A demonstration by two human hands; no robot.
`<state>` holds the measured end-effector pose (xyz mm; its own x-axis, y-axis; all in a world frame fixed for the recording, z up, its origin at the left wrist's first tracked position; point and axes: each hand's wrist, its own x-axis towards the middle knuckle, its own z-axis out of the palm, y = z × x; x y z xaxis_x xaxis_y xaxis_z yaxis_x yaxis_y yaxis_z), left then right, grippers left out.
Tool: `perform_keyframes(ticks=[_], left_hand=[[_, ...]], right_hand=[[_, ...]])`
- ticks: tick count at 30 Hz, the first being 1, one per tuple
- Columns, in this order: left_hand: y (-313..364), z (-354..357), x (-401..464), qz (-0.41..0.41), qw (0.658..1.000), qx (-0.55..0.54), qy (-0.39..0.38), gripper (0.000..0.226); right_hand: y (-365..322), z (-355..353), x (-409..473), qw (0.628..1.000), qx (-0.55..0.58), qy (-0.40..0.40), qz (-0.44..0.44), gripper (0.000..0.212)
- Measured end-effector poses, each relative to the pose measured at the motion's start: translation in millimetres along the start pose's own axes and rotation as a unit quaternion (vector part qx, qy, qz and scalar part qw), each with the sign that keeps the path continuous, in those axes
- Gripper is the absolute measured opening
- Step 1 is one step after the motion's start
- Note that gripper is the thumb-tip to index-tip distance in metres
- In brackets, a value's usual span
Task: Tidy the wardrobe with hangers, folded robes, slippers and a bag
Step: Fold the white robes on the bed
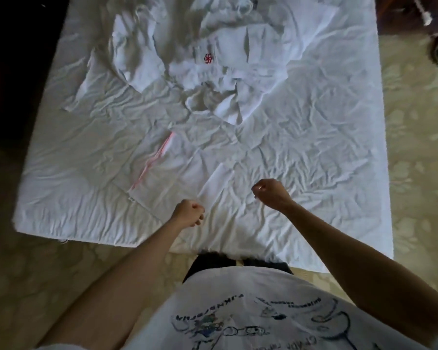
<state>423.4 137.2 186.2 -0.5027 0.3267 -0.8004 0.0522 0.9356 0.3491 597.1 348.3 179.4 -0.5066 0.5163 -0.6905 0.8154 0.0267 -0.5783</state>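
Head view: the left hand (189, 212) is curled into a fist above the near part of the bed (326, 152); whether it pinches cloth I cannot tell. The right hand (269, 194) is likewise fisted, just beyond and well apart from it. A flat white bag (159, 173) with a red strip lies just past the left hand. The crumpled robe (213, 69), bearing a red emblem, lies far beyond both hands.

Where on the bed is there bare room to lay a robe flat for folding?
Free: the right side of the bed, between the crumpled robe and the right hand, out to the right edge. The near left corner is also bare. Crowded: the far middle, under the robe, and the plastic bag left of centre.
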Motion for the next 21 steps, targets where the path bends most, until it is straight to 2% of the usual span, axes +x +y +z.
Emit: perform_keyframes(ticks=[3,9,15,21], left_hand=[[23.1,-18.2,20.8,0.001,0.999,-0.030,0.013,0.017],[88.7,-70.4,77.8,0.017,0.998,-0.056,0.024,0.018],[176.8,-118.2,160.0,0.054,0.998,-0.029,0.026,0.018],[258.5,-127.7,255.9,0.092,0.996,-0.002,0.019,0.026]], right_hand=[[-26.0,-14.6,31.8,1.000,-0.009,-0.006,-0.013,0.022],[-80.8,-60.7,96.9,0.998,-0.015,0.059,-0.031,0.021],[-128.2,-112.3,178.0,0.996,-0.015,0.092,-0.012,0.022],[-149.6,-144.7,277.6,0.993,-0.045,0.107,0.021,0.022]])
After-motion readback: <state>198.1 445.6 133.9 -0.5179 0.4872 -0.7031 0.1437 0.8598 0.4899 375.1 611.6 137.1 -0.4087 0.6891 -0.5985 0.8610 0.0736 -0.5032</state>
